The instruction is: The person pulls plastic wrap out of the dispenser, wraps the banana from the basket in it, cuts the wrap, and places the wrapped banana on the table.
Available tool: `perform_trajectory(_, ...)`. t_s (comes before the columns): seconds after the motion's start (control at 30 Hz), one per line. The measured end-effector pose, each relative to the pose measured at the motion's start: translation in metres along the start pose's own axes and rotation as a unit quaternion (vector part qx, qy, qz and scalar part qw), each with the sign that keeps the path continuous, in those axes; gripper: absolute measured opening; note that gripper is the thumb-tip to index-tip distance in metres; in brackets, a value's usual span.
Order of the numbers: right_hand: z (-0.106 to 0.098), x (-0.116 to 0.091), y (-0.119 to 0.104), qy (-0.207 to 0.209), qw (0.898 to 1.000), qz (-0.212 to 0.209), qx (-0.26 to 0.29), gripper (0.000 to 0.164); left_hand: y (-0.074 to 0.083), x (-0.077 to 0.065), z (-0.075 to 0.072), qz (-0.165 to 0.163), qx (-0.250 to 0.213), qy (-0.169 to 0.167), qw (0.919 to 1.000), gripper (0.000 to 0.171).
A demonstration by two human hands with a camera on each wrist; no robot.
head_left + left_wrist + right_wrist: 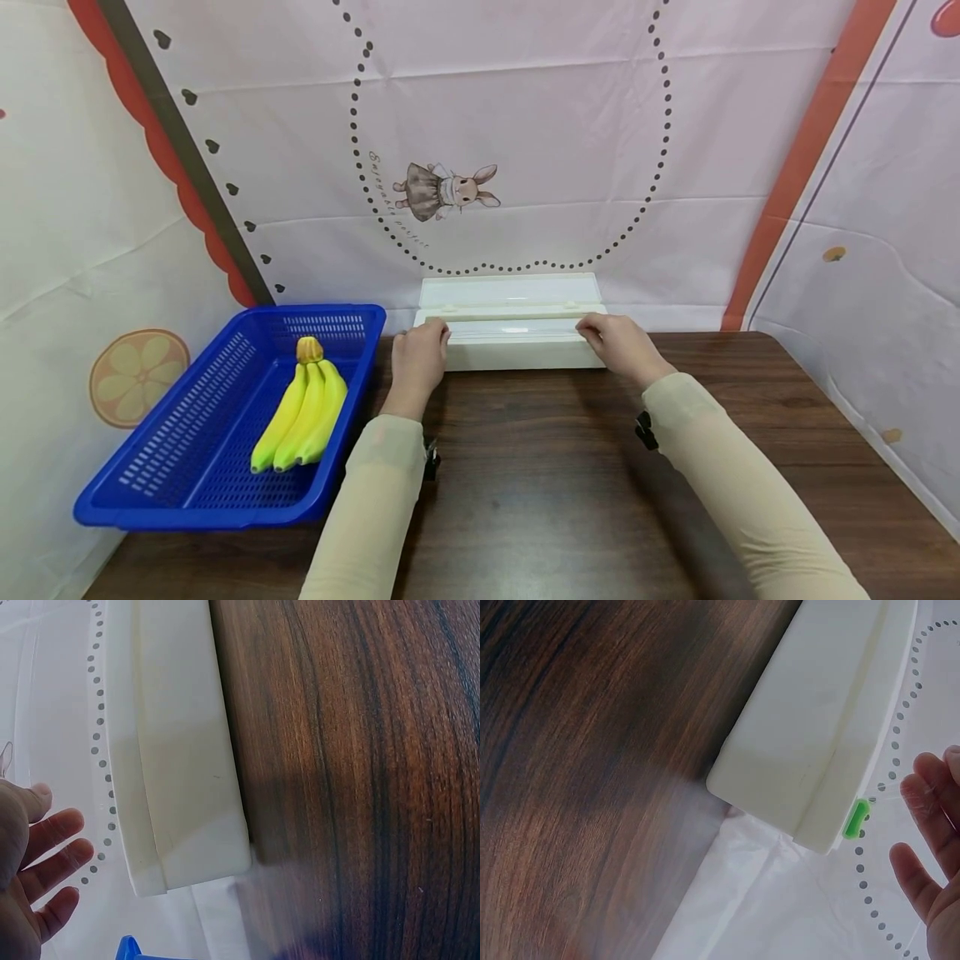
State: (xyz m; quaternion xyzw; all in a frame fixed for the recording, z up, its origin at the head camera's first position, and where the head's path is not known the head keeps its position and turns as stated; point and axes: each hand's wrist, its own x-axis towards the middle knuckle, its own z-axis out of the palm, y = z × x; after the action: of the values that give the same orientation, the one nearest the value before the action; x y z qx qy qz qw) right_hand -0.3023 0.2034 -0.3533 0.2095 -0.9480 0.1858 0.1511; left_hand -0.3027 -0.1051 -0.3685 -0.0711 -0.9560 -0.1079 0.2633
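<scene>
A long white cling film dispenser (525, 357) lies at the back of the table, its lid (510, 290) raised against the backdrop. Glossy clear cling film (517, 329) shows along its top between the hands. At the left end, my left hand (420, 362) pinches the film's edge between thumb and forefinger. My right hand (622, 343) pinches it likewise at the other end. The other fingers of the left hand (45, 862) spread apart in its wrist view. A green end piece (857, 819) sits on the dispenser beside the right hand (934, 840).
A blue plastic basket (206, 400) stands on the left, holding a bunch of yellow bananas (311, 408). Dark wooden tabletop (525, 483) stretches in front of the dispenser. A printed cloth backdrop (562, 125) rises right behind it, with cloth walls on both sides.
</scene>
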Motion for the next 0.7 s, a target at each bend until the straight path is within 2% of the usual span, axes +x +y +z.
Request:
perform_trajectory(0.27, -0.0024, -0.0010, -0.0013, 0.001, 1.000, -0.004, 0.008, 0.021, 0.0002, -0.0018, -0.0006, 0.003, -0.006, 0.017, 0.9998, 0.011)
perform_trajectory(0.5, -0.0037, -0.0023, -0.0016, 0.001, 1.000, -0.005, 0.008, 0.021, 0.0007, -0.0027, -0.0010, -0.002, -0.010, 0.013, 0.9999, 0.013)
perform_trajectory(0.7, -0.0050, -0.0028, -0.0024, -0.001, 1.000, -0.002, 0.005, 0.022, 0.0014, -0.0042, -0.0008, -0.001, -0.024, 0.027, 0.9993, 0.011)
